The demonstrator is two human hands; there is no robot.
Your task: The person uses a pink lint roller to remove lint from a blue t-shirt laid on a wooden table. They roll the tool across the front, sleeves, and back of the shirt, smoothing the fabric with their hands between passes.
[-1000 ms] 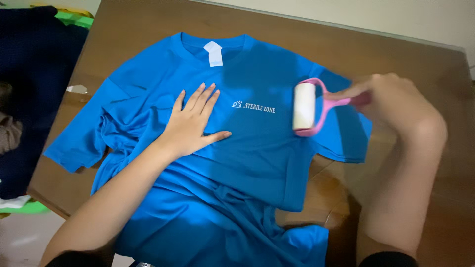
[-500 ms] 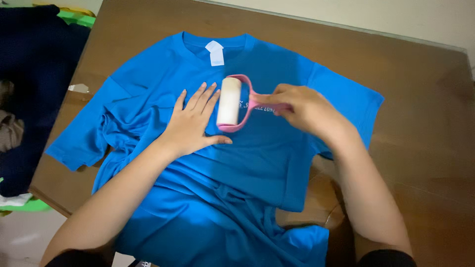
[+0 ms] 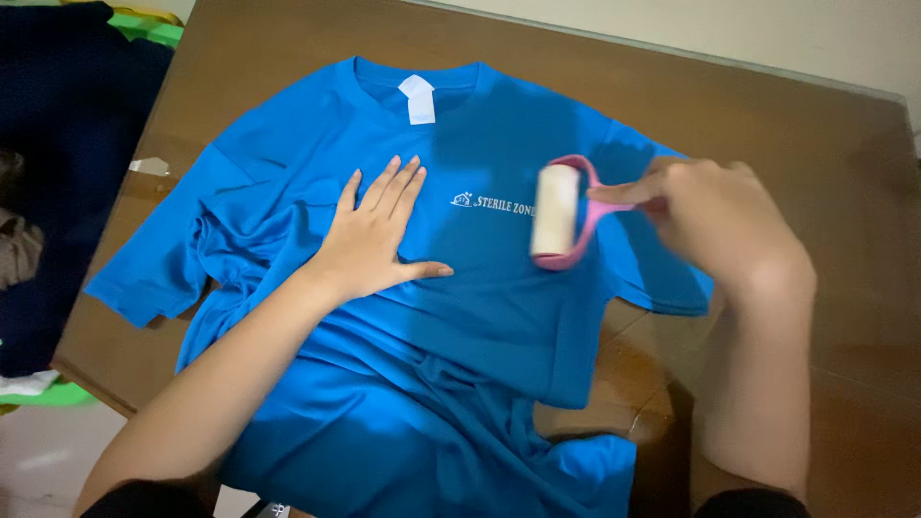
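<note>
Head view, hidden: the right hand [image 3: 715, 225] is blurred; it covers most of the pink handle.
Cut off: the blue T-shirt [image 3: 499, 317] runs past the lower edge.
Right grip: closed around the lint roller [image 3: 556, 213], whose white roll rests on the shirt's chest, left of the fist.
Left hand [image 3: 369, 240]: flat, fingers spread, pressing the shirt, holding nothing.
Surface: brown table [image 3: 825, 144].

Head view, looking steeply down from the near side.
The one camera sits close above the tabletop [image 3: 787, 125], facing away from the person; the shirt [image 3: 480, 317] fills the middle, both forearms entering from the near edge.
</note>
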